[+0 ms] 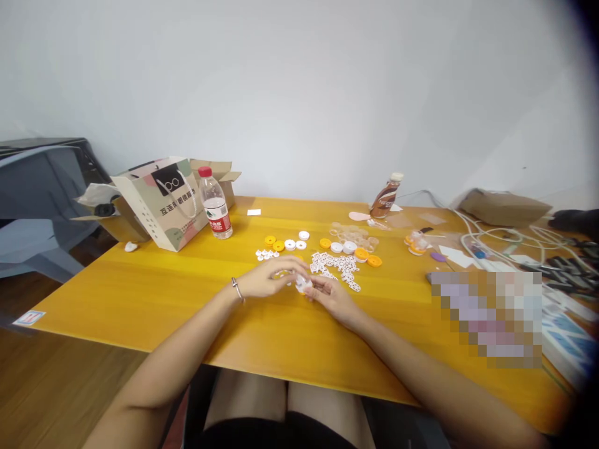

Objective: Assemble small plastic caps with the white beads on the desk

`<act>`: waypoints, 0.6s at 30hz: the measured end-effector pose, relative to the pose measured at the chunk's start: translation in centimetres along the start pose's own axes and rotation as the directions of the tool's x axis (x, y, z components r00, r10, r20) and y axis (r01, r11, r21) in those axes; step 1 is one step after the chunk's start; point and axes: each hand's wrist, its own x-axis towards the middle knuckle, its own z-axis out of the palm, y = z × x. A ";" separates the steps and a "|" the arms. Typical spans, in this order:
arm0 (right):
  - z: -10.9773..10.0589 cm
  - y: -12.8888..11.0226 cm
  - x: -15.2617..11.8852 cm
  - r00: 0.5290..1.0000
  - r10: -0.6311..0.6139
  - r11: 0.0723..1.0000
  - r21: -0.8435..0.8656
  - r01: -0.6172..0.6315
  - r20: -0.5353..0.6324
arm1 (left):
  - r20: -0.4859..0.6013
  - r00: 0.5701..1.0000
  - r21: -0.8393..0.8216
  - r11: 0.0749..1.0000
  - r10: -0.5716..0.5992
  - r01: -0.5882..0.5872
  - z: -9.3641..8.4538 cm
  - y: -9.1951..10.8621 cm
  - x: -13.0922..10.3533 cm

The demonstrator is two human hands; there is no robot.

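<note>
Both hands meet over the middle of the yellow table [262,324], around a small white and orange plastic piece [303,284]. My right hand [331,298] grips its right side between thumb and fingers. My left hand [276,275], with a bracelet at the wrist, curls over it from the left, fingertips against it. Just beyond are white perforated pieces [349,267], small white parts [264,254], orange discs [278,246] and white discs [304,236]. Clear rings [373,243] lie behind the right group. Fine detail of the held piece is too small to tell.
A water bottle [216,209] and a paper bag [163,209] stand at the back left, beside open cardboard boxes [224,178]. A brown drink bottle [387,196] stands at the back right. Cables [486,234], a brown package [503,207] and a blurred patch occupy the right.
</note>
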 end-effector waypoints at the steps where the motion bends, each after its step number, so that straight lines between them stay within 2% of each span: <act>1: 0.0 0.0 0.0 1.000 -0.003 1.000 -0.005 0.003 -0.001 | 0.004 1.000 -0.005 1.000 0.018 -0.018 0.1 0.0 0.0; 4: 0.0 -0.1 0.0 1.000 -0.015 1.000 -0.008 0.015 -0.013 | -0.080 0.996 0.017 0.999 -0.048 0.050 0.3 0.0 0.1; 6: 0.0 -0.1 0.0 1.000 -0.018 1.000 -0.002 0.018 -0.007 | -0.087 0.992 0.057 0.994 -0.092 0.097 0.6 0.1 0.2; 9: 0.0 -0.1 -0.1 1.000 -0.028 1.000 -0.013 0.028 0.013 | -0.061 0.998 0.142 0.989 -0.034 0.042 0.9 0.3 0.2; 11: -0.1 -0.2 -0.2 0.999 -0.039 0.999 -0.035 0.040 0.023 | -0.069 0.998 0.185 0.983 0.015 -0.002 1.0 0.5 0.2; 14: -0.2 -0.4 -0.3 0.997 -0.060 0.996 -0.069 0.062 0.040 | -0.101 0.994 0.204 0.979 0.030 -0.009 1.2 0.6 0.1; 18: -0.3 -0.8 -0.2 0.989 -0.148 0.954 -0.264 0.141 -0.004 | -0.149 0.989 0.189 0.982 0.011 0.018 1.8 0.9 0.3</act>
